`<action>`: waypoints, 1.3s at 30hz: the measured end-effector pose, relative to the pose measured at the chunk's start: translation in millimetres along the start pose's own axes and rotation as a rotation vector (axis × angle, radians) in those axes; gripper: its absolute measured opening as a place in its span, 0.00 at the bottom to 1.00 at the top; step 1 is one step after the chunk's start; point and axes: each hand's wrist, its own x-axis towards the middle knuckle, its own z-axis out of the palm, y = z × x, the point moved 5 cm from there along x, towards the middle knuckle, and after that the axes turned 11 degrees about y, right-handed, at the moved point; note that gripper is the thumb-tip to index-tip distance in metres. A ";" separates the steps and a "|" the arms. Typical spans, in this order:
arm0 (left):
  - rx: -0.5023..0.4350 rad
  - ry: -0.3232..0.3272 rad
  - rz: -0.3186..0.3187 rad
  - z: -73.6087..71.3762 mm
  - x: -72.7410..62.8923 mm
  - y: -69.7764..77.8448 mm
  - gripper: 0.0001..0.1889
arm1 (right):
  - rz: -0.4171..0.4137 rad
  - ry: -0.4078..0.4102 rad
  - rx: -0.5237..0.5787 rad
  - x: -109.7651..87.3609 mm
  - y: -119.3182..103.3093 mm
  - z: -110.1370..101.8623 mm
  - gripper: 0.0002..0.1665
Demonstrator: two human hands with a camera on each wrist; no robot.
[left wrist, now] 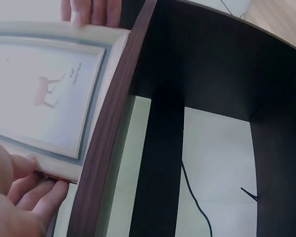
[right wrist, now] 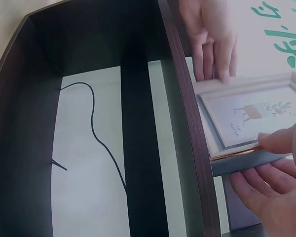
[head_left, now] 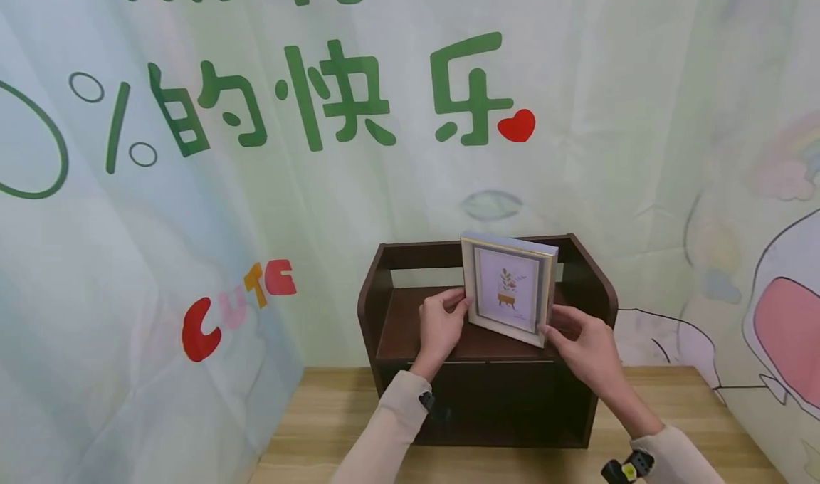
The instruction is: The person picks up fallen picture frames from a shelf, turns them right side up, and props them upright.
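Note:
A cream picture frame [head_left: 470, 277] with a print of a potted plant stands at a slant above the top shelf of a dark brown wooden shelf unit [head_left: 423, 306]. My left hand [head_left: 443, 322] pinches its left edge, thumb in front and fingers behind. On the other side my right hand [head_left: 586, 345] grips the lower right edge the same way. The left wrist view shows the picture frame [left wrist: 91, 103] close beside the shelf board [left wrist: 106, 143]. Whether its bottom edge touches the board, I cannot tell.
Below the top shelf the unit has an open lower compartment [right wrist: 89, 163], where a thin black cable [right wrist: 102, 143] shows through the back. The unit stands on a light wood table [head_left: 333, 406]. A printed curtain [head_left: 333, 206] with green lettering hangs behind.

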 end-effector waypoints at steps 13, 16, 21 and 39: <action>-0.025 -0.111 -0.026 28.8 23.2 -6.7 0.14 | -0.024 -0.007 0.047 -7.9 -8.3 11.9 0.21; -0.050 -0.123 -0.021 34.0 26.2 -6.4 0.14 | -0.031 -0.009 0.054 -9.0 -9.6 17.5 0.22; -0.049 -0.164 -0.018 42.1 30.0 -6.7 0.15 | -0.058 0.013 0.059 -11.6 -13.0 26.2 0.23; -0.019 -0.317 0.057 55.1 38.2 -6.4 0.15 | -0.138 0.110 0.095 -25.6 -35.5 51.4 0.18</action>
